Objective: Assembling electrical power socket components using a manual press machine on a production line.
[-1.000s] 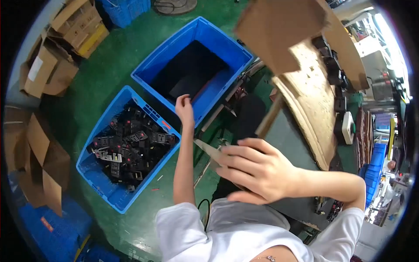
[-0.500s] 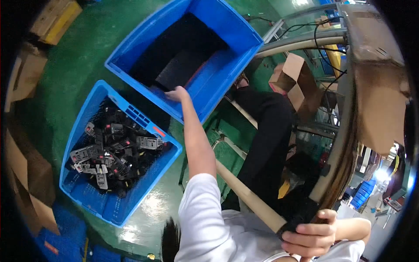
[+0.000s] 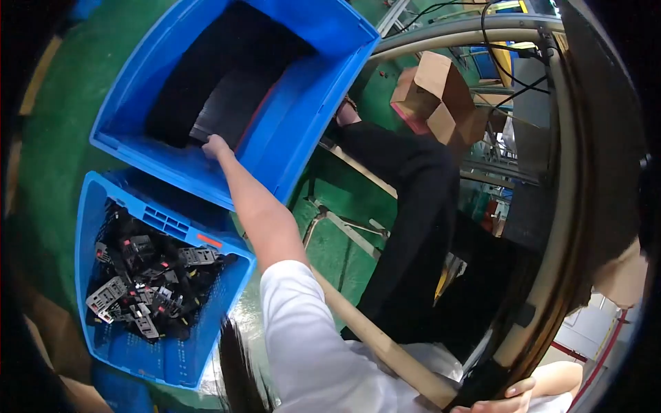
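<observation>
My left arm reaches down into a large blue bin (image 3: pixel 289 165), and my left hand (image 3: pixel 217 146) is closed at the near end of a dark grey flat piece (image 3: pixel 224 107). Its fingertips are partly hidden against that end. Black material (image 3: pixel 227 48), layered or stacked, fills much of the bin around the piece. At the lower right, my right hand (image 3: pixel 506 400) is wrapped round the corner of a cream pipe frame (image 3: pixel 385 347), cut off by the picture's lower edge.
A smaller blue crate (image 3: pixel 231 289) with many black and grey plastic parts (image 3: pixel 148 275) stands beside the bin on the green floor. An open cardboard box (image 3: pixel 434 76) lies beyond my leg (image 3: pixel 413 199). A bench edge (image 3: pixel 568 206) and black cables (image 3: pixel 489 34) are on the right.
The view has shifted, so the bin, crate and left arm appear farther left. My left hand stays at the near end of the grey piece; my right hand keeps hold of the frame.
</observation>
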{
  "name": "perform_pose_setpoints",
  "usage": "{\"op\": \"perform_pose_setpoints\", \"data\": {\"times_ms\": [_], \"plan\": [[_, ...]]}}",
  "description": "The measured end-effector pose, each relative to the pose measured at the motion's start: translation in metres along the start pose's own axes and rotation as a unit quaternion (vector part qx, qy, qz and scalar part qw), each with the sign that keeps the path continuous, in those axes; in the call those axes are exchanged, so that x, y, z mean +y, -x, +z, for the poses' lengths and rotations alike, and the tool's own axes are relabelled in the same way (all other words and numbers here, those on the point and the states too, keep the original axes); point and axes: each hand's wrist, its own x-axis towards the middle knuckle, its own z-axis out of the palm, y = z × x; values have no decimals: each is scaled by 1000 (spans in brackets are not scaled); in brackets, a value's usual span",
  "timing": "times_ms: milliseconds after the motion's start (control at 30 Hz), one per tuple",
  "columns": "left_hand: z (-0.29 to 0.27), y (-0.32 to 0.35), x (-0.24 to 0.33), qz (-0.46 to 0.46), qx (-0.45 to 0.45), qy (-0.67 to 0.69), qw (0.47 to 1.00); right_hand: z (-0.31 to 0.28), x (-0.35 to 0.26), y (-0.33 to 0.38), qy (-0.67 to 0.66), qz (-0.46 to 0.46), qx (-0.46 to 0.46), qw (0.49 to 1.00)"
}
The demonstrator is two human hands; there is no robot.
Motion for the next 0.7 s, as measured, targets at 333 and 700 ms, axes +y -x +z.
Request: {"op": "perform_pose_setpoints", "data": {"times_ms": [333, 700], "plan": [[-12, -33, -9, -141, -204, 337, 908, 6, 12, -13, -4, 33, -39, 999], [-7, -84, -15, -240, -277, 309, 878, 12, 13, -19, -8, 93, -54, 994]]}}
